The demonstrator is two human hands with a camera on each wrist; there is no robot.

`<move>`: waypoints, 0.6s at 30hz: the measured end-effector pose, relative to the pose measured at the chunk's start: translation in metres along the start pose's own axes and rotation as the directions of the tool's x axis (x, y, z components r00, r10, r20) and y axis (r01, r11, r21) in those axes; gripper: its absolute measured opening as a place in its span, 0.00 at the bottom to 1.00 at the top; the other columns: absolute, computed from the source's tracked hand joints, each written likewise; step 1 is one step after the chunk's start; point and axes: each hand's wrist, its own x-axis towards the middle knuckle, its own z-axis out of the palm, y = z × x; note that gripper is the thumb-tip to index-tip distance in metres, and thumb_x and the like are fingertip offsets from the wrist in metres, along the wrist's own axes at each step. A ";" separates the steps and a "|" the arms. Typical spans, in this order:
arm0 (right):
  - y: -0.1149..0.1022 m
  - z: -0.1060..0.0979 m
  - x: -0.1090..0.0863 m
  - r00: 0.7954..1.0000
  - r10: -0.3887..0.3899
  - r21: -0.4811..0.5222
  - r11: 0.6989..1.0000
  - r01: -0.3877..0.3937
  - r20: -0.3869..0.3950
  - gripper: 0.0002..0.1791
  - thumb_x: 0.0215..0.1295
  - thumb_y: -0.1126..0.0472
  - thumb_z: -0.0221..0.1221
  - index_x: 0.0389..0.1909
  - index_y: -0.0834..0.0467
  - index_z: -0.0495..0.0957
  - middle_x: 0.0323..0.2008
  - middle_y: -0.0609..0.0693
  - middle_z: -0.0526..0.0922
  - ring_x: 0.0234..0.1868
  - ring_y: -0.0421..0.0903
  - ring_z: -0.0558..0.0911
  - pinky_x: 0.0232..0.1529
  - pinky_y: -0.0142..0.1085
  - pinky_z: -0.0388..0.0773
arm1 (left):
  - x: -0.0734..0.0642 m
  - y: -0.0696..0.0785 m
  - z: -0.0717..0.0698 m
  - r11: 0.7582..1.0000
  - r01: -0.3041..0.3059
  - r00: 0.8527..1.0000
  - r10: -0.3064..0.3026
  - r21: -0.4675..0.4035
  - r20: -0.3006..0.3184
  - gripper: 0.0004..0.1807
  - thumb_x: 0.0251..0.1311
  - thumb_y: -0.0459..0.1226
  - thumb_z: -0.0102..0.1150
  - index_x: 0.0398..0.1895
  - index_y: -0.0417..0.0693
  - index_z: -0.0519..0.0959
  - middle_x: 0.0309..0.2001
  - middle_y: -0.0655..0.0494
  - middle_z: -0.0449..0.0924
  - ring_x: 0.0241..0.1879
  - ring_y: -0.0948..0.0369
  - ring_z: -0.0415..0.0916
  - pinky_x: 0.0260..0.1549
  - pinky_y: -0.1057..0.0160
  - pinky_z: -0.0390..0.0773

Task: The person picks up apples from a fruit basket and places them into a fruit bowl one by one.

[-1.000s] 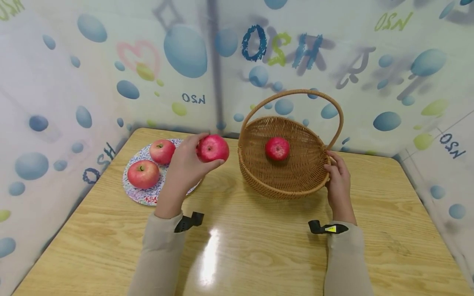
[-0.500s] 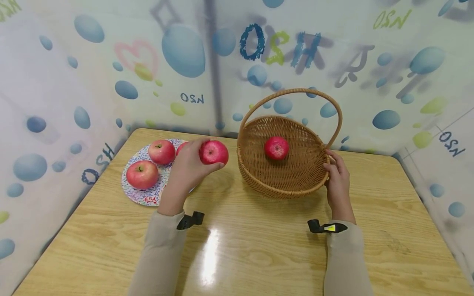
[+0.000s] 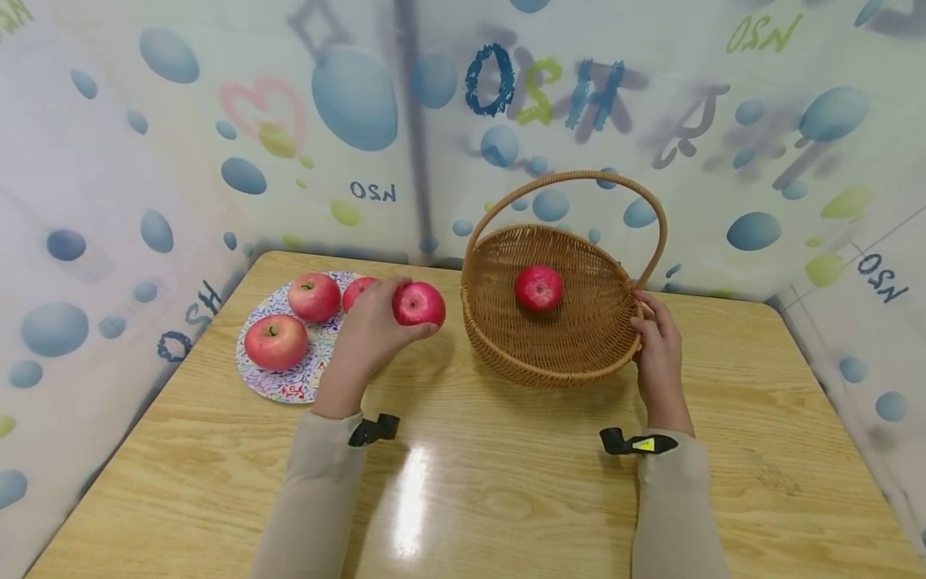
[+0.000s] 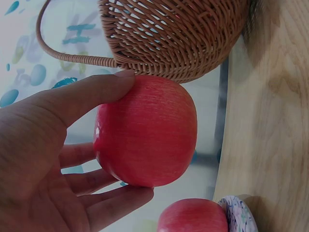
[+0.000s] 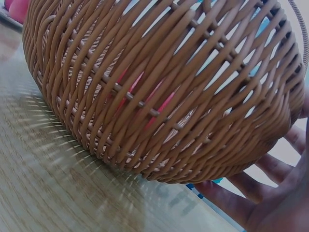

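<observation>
My left hand (image 3: 364,338) holds a red apple (image 3: 421,305) between thumb and fingers, in the air between plate and basket. In the left wrist view, this apple (image 4: 149,130) fills the middle, with the thumb on one side and fingertips on the other. My right hand (image 3: 660,362) grips the right rim of a brown wicker basket (image 3: 557,376), whose mouth leans towards me. Inside lies another red apple (image 3: 538,289). On the patterned round plate (image 3: 271,384) at the left sit two apples in plain view, a front one (image 3: 276,342) and a rear one (image 3: 314,297); a third (image 3: 358,293) is partly behind my left hand.
The wooden table (image 3: 492,482) runs up to a patterned wall (image 3: 289,201) at the back. The basket's tall arched handle (image 3: 579,175) rises in front of that wall. A bright light reflection lies on the tabletop between my forearms.
My left hand has lowered slightly with its apple, and the third apple on the plate has come into view behind it. The right hand still holds the basket in place.
</observation>
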 end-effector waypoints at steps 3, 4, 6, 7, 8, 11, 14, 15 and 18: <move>0.000 0.000 0.000 1.000 0.001 -0.001 1.000 -0.001 -0.005 0.25 0.79 0.58 0.42 0.74 0.43 0.65 0.76 0.54 0.62 0.69 0.54 0.71 0.41 0.23 0.82 | 0.002 -0.002 0.003 1.000 -0.002 1.000 0.002 -0.004 0.003 0.46 0.50 0.51 0.76 0.71 0.45 0.69 0.65 0.45 0.76 0.63 0.47 0.75 0.63 0.44 0.76; 0.000 0.000 0.000 1.000 0.001 -0.001 1.000 -0.001 -0.007 0.25 0.78 0.58 0.42 0.73 0.43 0.65 0.76 0.54 0.62 0.69 0.54 0.72 0.41 0.23 0.81 | 0.002 -0.002 0.004 1.000 -0.001 1.000 0.001 -0.005 0.007 0.46 0.50 0.51 0.76 0.71 0.45 0.69 0.65 0.44 0.76 0.63 0.47 0.75 0.63 0.44 0.76; 0.000 0.000 0.000 1.000 -0.001 -0.001 1.000 0.001 -0.008 0.25 0.78 0.59 0.42 0.73 0.43 0.65 0.76 0.54 0.62 0.69 0.54 0.71 0.41 0.23 0.81 | 0.003 -0.002 0.005 1.000 0.006 1.000 -0.005 -0.006 0.020 0.46 0.50 0.51 0.76 0.71 0.44 0.69 0.64 0.44 0.76 0.62 0.47 0.75 0.63 0.44 0.76; -0.001 0.000 0.000 1.000 0.000 0.001 1.000 0.000 -0.007 0.25 0.78 0.58 0.42 0.74 0.43 0.65 0.76 0.54 0.62 0.69 0.55 0.71 0.41 0.23 0.81 | 0.003 -0.003 0.006 1.000 0.008 1.000 -0.008 -0.002 0.026 0.46 0.50 0.50 0.76 0.71 0.44 0.68 0.64 0.43 0.76 0.62 0.47 0.75 0.63 0.44 0.76; -0.001 0.000 0.000 1.000 -0.001 0.003 1.000 0.001 -0.006 0.25 0.78 0.58 0.42 0.74 0.43 0.65 0.77 0.54 0.62 0.70 0.55 0.71 0.41 0.23 0.81 | 0.004 -0.003 0.007 1.000 0.011 0.999 -0.011 0.001 0.032 0.46 0.50 0.50 0.76 0.71 0.44 0.68 0.64 0.43 0.76 0.62 0.47 0.75 0.63 0.44 0.76; -0.001 0.000 0.000 1.000 0.002 0.002 1.000 -0.002 -0.004 0.26 0.78 0.58 0.42 0.73 0.43 0.65 0.77 0.53 0.61 0.71 0.56 0.70 0.42 0.23 0.81 | 0.004 -0.004 0.008 1.000 0.016 0.999 -0.017 0.011 0.043 0.45 0.50 0.49 0.76 0.71 0.43 0.68 0.64 0.42 0.76 0.62 0.46 0.75 0.62 0.43 0.76; -0.001 0.000 0.000 1.000 0.001 0.003 1.000 -0.001 -0.001 0.26 0.78 0.58 0.43 0.74 0.43 0.65 0.77 0.53 0.61 0.71 0.56 0.70 0.42 0.23 0.81 | 0.005 -0.004 0.010 1.000 0.015 0.999 -0.016 0.021 0.048 0.45 0.50 0.49 0.76 0.70 0.43 0.69 0.63 0.43 0.77 0.62 0.46 0.76 0.62 0.44 0.76; -0.001 0.000 0.000 1.000 -0.001 0.002 1.000 0.001 -0.001 0.26 0.78 0.58 0.42 0.74 0.43 0.65 0.77 0.54 0.61 0.71 0.56 0.70 0.42 0.23 0.81 | 0.005 -0.004 0.011 1.000 0.015 0.999 -0.016 0.023 0.049 0.45 0.50 0.49 0.76 0.70 0.43 0.69 0.63 0.43 0.77 0.62 0.46 0.76 0.62 0.44 0.76; -0.001 0.000 0.000 1.000 -0.004 0.004 1.000 0.004 0.000 0.26 0.78 0.58 0.42 0.74 0.43 0.65 0.77 0.54 0.61 0.71 0.56 0.70 0.42 0.23 0.81 | 0.005 -0.005 0.012 0.999 0.013 0.998 -0.015 0.029 0.059 0.45 0.49 0.49 0.76 0.70 0.44 0.69 0.63 0.43 0.77 0.62 0.46 0.76 0.62 0.44 0.76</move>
